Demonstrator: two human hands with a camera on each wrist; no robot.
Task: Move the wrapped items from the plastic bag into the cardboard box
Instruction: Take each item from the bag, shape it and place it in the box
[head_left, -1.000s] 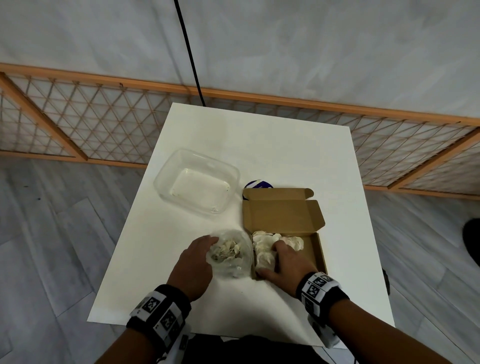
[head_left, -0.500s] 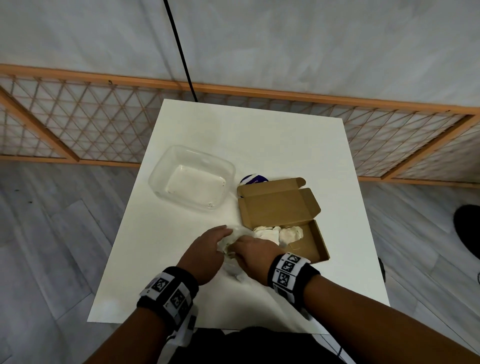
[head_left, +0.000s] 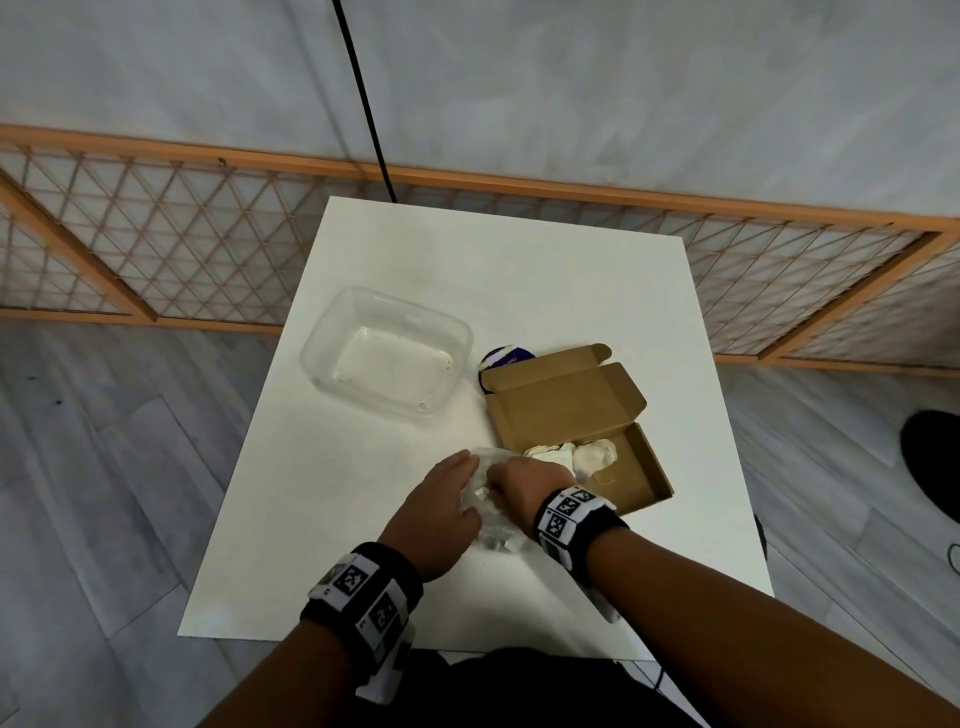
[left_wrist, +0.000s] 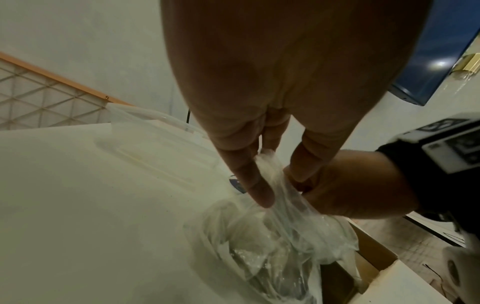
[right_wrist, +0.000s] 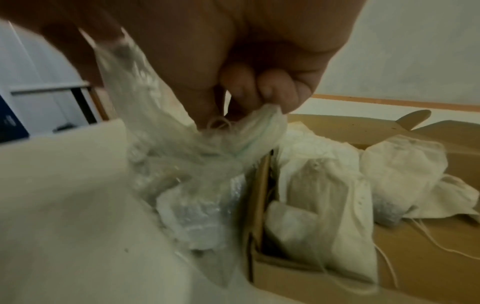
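A clear plastic bag (head_left: 491, 525) with wrapped items inside sits on the white table (head_left: 519, 270), just left of the open cardboard box (head_left: 636, 470). My left hand (head_left: 457, 493) pinches the bag's gathered top (left_wrist: 270, 170) between finger and thumb. My right hand (head_left: 511, 480) grips the bag's other edge (right_wrist: 262, 119) with curled fingers (right_wrist: 272, 90). Several cream wrapped pouches (right_wrist: 327, 195) with thin strings lie in the box's near left end (head_left: 571, 452). What the bag holds is blurred (right_wrist: 187, 205).
An empty clear plastic tub (head_left: 387, 353) stands at the back left of the box. A round blue and white item (head_left: 501, 358) peeks out behind the box's raised lid (head_left: 561, 400). A wooden lattice fence (head_left: 156, 244) runs behind the table.
My right hand has left the pouches in the box and come over to the bag. Both hands now hold the bag's top, which was open a second ago.
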